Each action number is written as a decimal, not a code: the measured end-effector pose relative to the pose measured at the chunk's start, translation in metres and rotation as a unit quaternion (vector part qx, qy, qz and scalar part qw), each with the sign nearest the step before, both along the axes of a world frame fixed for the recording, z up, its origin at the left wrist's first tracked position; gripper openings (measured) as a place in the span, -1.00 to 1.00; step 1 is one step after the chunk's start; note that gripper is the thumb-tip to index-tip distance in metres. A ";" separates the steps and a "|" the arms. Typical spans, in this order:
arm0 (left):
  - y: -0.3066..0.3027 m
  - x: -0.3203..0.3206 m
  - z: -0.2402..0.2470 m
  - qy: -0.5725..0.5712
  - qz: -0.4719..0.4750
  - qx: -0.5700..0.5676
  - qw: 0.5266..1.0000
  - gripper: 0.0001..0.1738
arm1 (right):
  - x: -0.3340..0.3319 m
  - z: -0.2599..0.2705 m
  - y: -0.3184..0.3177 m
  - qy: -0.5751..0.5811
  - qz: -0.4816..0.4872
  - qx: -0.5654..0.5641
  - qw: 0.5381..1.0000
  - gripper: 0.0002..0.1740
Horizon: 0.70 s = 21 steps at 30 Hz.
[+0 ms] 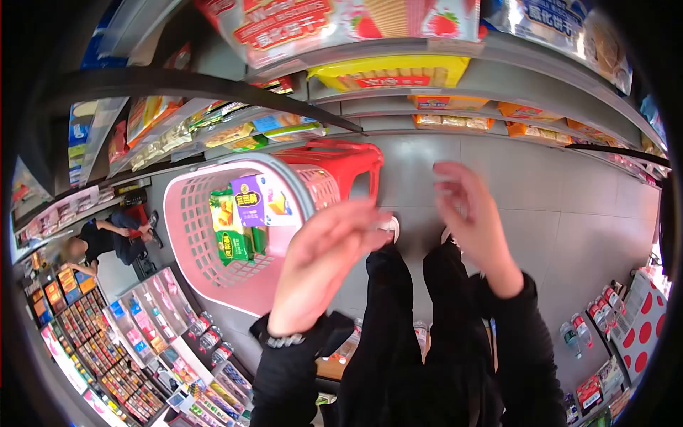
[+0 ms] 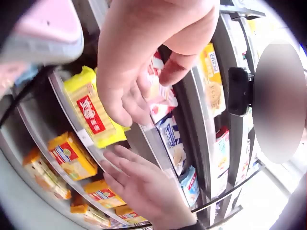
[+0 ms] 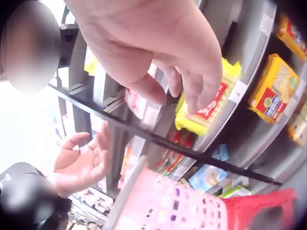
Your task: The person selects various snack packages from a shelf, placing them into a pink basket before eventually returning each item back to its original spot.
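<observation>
Both hands are raised in front of the body, fingers loosely bent and holding nothing. In the head view my left hand (image 1: 320, 256) overlaps the right rim of a pink shopping basket (image 1: 192, 274). The basket holds a purple-and-white box (image 1: 249, 201) and green snack packs (image 1: 233, 245). My right hand (image 1: 471, 217) is over the grey floor, apart from the left. In the left wrist view a yellow biscuit pack (image 2: 91, 108) on the shelf appears behind my left hand (image 2: 153, 48). The right wrist view shows that pack beyond my right hand (image 3: 163, 52).
Shelves of biscuits (image 1: 384, 71) curve across the front, a large wafer pack (image 1: 306, 28) at the top. A red basket part (image 1: 341, 160) adjoins the pink one. Another person (image 1: 107, 238) sits at far left near display racks (image 1: 92, 341). Bottles (image 1: 576, 331) stand at the right.
</observation>
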State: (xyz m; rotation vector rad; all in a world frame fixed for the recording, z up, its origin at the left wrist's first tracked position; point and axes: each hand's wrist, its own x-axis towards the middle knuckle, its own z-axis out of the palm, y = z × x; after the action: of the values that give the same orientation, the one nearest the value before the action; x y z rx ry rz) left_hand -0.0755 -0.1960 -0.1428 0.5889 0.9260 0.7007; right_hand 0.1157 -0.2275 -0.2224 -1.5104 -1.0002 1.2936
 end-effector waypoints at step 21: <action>0.077 -0.240 -0.126 0.316 -0.009 -0.053 0.947 -0.51 | -0.256 -0.027 0.051 -0.080 0.021 -0.068 0.994 -0.31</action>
State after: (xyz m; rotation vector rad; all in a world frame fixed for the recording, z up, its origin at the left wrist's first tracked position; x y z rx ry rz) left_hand -0.3156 -0.1189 -0.2690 0.7428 1.5419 0.4386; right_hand -0.1403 -0.1768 -0.2491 -1.7264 -1.0694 1.3086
